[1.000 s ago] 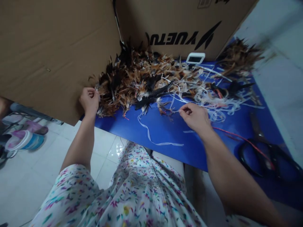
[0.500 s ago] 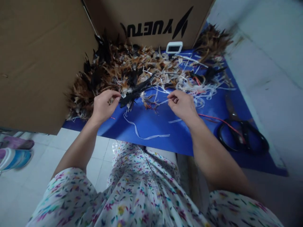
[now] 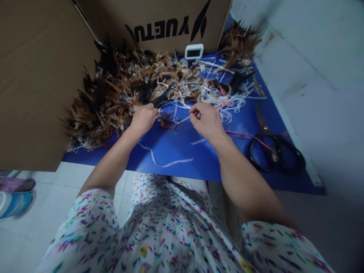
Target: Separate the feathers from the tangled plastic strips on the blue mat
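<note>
My left hand is closed over the lower end of a black feather bunch on the blue board. Whether its fingers grip the feathers is hidden. Just right of its fingertips lies a small brown feather tuft. My right hand is in a pinch above the board, beside the white ribbon strands. A thin line shows at its fingertips, too small to name. One loose white ribbon curls across the board below my left hand.
A heap of brown and black feathers spreads behind my hands, with cardboard behind it. A small white digital display stands there. Black-handled scissors lie at right under a red cord. Another feather bunch sits far right.
My left hand has moved right, over the base of the black feathers that it was beside before. My right hand keeps its pinch with little movement. The whole view has shifted slightly.
</note>
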The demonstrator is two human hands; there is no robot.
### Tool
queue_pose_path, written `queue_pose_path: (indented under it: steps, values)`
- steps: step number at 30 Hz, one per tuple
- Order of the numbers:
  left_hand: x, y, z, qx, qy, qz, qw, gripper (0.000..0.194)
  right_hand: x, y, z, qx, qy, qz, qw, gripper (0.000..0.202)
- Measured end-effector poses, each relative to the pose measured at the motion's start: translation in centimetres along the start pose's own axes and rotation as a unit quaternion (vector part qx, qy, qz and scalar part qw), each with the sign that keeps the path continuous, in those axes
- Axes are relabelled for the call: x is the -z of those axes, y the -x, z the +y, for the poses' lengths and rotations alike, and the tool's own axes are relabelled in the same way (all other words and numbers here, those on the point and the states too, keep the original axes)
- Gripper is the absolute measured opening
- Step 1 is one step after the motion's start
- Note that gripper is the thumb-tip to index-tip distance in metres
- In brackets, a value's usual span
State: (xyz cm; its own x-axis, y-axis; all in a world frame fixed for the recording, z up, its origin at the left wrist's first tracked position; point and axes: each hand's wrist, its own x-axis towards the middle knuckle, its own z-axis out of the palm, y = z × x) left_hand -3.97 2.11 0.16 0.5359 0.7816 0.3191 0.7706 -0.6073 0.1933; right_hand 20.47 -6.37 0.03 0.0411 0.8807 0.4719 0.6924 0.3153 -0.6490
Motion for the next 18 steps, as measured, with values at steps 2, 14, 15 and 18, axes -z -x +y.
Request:
queue_pose_path:
  steps: [2,14,15,18]
  values:
    - [0.17,0.00,0.13,-0.007,-0.037,-0.027,0.999,0.013,-0.01,0.01,-0.02,0.000,0.002,-0.002,1.000,0.014]
    - [0.87,-0.75,1.00,0.008,-0.019,-0.009,1.000,0.016,-0.30,0.02,0.04,0.009,0.015,0.002,1.000,0.016]
    - [0.74,-0.77,0.98,0.010,-0.011,-0.006,1.000,0.015,-0.36,0.03,0.13,0.009,0.017,0.001,1.000,0.016]
    - [0.12,-0.68,0.73,0.007,0.027,0.011,1.000,0.012,-0.57,0.07,0.50,0.013,0.025,-0.001,1.000,0.016]
